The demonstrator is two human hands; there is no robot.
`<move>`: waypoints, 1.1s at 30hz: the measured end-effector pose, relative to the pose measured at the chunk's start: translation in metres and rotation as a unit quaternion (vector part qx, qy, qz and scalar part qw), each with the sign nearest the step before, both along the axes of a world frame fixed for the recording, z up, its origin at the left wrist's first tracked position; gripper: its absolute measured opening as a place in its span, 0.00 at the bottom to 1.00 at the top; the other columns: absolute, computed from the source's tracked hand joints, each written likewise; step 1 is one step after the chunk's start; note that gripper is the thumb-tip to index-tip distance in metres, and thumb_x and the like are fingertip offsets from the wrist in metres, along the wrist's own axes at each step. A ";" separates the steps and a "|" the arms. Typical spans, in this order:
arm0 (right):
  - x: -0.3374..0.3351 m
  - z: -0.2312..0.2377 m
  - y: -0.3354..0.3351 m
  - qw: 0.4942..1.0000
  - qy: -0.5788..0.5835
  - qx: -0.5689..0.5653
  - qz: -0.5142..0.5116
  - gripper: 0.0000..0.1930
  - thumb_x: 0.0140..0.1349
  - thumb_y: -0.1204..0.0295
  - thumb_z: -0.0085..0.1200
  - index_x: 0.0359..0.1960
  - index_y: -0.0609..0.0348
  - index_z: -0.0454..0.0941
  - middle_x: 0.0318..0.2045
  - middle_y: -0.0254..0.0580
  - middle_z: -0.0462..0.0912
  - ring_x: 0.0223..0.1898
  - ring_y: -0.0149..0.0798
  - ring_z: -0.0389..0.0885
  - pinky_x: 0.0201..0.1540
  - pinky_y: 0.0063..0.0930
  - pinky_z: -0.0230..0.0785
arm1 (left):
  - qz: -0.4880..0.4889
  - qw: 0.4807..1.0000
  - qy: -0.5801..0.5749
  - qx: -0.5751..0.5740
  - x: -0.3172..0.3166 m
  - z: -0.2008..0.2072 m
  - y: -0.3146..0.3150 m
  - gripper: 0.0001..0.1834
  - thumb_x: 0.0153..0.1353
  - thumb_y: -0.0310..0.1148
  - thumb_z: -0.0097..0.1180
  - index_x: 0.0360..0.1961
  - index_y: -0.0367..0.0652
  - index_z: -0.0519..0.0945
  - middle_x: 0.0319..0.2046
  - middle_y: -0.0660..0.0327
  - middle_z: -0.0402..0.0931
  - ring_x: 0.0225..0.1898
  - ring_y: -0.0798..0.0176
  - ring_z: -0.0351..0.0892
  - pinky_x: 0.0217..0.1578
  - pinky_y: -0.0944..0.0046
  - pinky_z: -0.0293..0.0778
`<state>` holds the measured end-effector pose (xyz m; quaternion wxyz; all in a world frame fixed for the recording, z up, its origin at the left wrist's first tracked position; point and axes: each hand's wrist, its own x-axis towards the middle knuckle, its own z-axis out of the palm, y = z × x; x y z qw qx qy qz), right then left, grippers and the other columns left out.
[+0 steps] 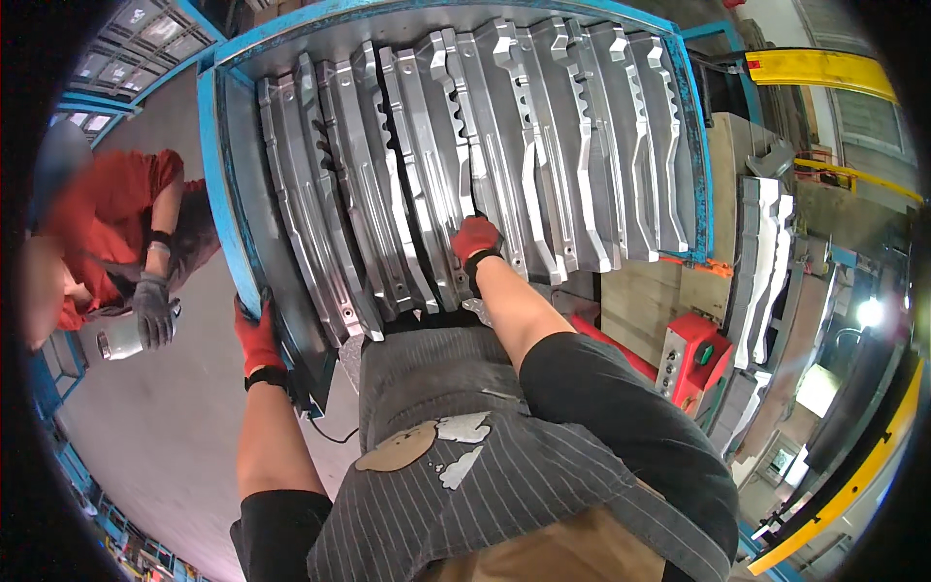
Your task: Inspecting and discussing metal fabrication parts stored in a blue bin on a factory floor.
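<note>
A row of long, stamped sheet-metal panels (pixel 427 165) stands side by side in a blue metal rack (pixel 228 194). My right hand (pixel 475 239), in a red glove, is closed at the edge of a panel near the middle of the row; its fingertips are partly hidden. My left hand (pixel 256 338), also red-gloved, grips the near left end of the rack's side rail. Both wrists wear black bands.
To the left, a co-worker in a red top (pixel 126 213) has a grey-gloved hand (pixel 153 308) at a clear container (pixel 121 338). At right are a red control box (pixel 690 359), more stacked metal panels (pixel 756 262) and a yellow guard rail (pixel 819 70).
</note>
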<state>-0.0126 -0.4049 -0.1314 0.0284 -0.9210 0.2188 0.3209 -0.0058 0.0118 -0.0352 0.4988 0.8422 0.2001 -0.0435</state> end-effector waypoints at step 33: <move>0.007 0.004 -0.003 0.994 0.059 0.095 0.019 0.25 0.53 0.50 0.50 0.39 0.61 0.80 0.44 0.55 0.79 0.46 0.56 0.77 0.50 0.45 0.69 | -0.007 0.993 0.066 0.099 0.002 0.010 -0.004 0.42 0.46 0.41 0.67 0.60 0.35 0.63 0.50 0.46 0.73 0.53 0.52 0.73 0.53 0.58 0.66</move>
